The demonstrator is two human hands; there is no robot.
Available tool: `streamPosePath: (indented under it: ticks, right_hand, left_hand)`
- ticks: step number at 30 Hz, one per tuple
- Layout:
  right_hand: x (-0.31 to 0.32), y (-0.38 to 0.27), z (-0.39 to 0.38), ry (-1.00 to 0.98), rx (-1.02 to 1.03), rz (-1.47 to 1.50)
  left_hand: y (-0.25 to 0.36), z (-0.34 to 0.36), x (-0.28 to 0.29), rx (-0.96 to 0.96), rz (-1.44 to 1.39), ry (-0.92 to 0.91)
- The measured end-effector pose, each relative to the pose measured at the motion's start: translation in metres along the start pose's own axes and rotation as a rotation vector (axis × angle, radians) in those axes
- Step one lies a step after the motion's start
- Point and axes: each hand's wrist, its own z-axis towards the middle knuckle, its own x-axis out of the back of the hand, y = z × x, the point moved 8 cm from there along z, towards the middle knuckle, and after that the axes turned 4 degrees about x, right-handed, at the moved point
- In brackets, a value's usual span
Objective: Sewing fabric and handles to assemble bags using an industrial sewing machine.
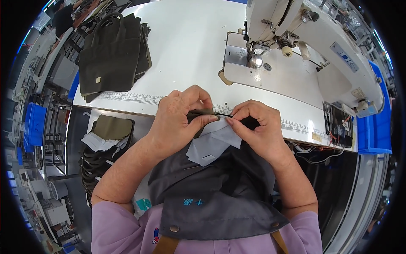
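Note:
My left hand (179,116) and my right hand (256,125) meet at the near edge of the white sewing table (186,46). Both pinch a small dark olive fabric piece (202,113) with a thin dark strip running between the thumbs. A pale grey lining patch (213,142) hangs below the fingers, over my dark apron (211,190). The fabric's far end is hidden inside my right hand.
A white sewing machine (304,29) stands at the back right, its needle plate (253,61) beyond my hands. A stack of dark olive tote bags (112,55) lies at the table's left. Olive pieces and pale patches (108,131) sit in a pile lower left. Blue bins (378,122) stand right.

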Motion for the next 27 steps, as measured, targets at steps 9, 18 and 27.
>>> streamPosePath:
  ticks: [9, 18, 27]
  right_hand:
    - [-0.001, -0.003, 0.000, 0.012, 0.050, -0.002]
    - [0.002, -0.002, 0.000, 0.011, 0.055, -0.001]
    - [0.006, 0.004, -0.003, 0.023, 0.063, 0.003]
  left_hand:
    - [-0.007, 0.002, -0.006, 0.014, -0.060, -0.115]
    - [-0.015, 0.010, -0.013, 0.109, -0.217, -0.206]
    - [-0.015, 0.020, -0.024, 0.059, -0.299, -0.358]
